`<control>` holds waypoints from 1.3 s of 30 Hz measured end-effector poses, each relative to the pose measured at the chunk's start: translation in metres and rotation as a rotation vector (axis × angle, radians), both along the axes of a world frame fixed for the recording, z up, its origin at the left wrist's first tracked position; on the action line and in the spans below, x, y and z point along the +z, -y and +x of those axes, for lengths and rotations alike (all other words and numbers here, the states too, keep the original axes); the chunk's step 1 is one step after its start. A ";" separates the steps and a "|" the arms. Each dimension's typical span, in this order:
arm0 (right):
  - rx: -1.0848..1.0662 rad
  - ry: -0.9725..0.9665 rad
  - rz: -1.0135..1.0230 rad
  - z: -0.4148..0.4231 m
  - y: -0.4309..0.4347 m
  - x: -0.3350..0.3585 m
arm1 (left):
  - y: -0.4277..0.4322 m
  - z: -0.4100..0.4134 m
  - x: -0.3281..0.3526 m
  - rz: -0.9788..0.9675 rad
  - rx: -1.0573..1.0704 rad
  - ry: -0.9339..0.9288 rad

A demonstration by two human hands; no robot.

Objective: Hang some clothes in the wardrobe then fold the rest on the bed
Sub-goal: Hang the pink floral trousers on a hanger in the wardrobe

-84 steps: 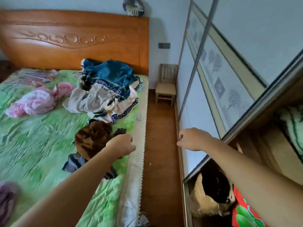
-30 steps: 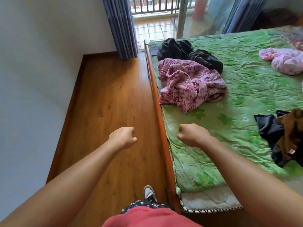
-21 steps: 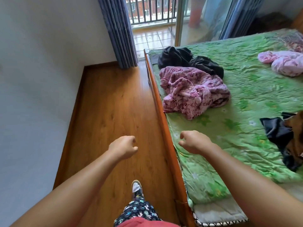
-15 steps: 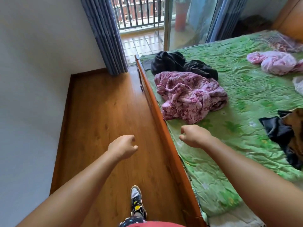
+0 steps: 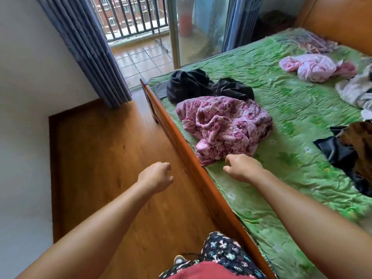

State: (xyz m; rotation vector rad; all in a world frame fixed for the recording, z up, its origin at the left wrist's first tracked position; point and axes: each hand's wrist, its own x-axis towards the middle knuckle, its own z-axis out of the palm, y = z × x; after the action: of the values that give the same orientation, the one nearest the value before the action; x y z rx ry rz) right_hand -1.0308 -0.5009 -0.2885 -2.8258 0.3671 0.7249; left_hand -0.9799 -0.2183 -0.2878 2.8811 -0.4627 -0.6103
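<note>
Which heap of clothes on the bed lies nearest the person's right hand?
The pink rose-print garment, just beyond the right hand; all the others lie farther off.

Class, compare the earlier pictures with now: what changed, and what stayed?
The view swung from the wardrobe to the foot of the green-quilted bed; the right hand neared the crumpled pink rose-print garment. Nothing was grasped; it and the left hand stay curled, the other clothes unmoved.

right hand (image 5: pixel 242 168) now just beside pink floral garment (image 5: pixel 225 127), formerly well apart
</note>
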 end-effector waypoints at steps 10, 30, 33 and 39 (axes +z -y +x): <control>-0.105 -0.088 0.058 0.134 0.076 -0.042 | 0.077 0.149 -0.030 0.098 -0.117 0.006; -0.162 -0.239 -0.038 0.300 0.081 -0.128 | 0.215 0.411 -0.133 0.477 -0.957 0.004; -0.196 -0.270 -0.062 0.329 0.063 -0.152 | 0.236 0.444 -0.157 0.549 -1.260 0.093; -0.534 -0.435 -0.036 0.356 0.058 -0.195 | 0.274 0.473 -0.196 0.643 -1.531 0.179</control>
State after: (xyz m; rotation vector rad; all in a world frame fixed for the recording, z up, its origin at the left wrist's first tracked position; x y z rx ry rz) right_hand -0.6748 -0.5594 -0.4836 -2.3932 1.1515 1.1897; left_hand -0.5065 -0.4923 -0.4839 2.4412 -2.9727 -0.6696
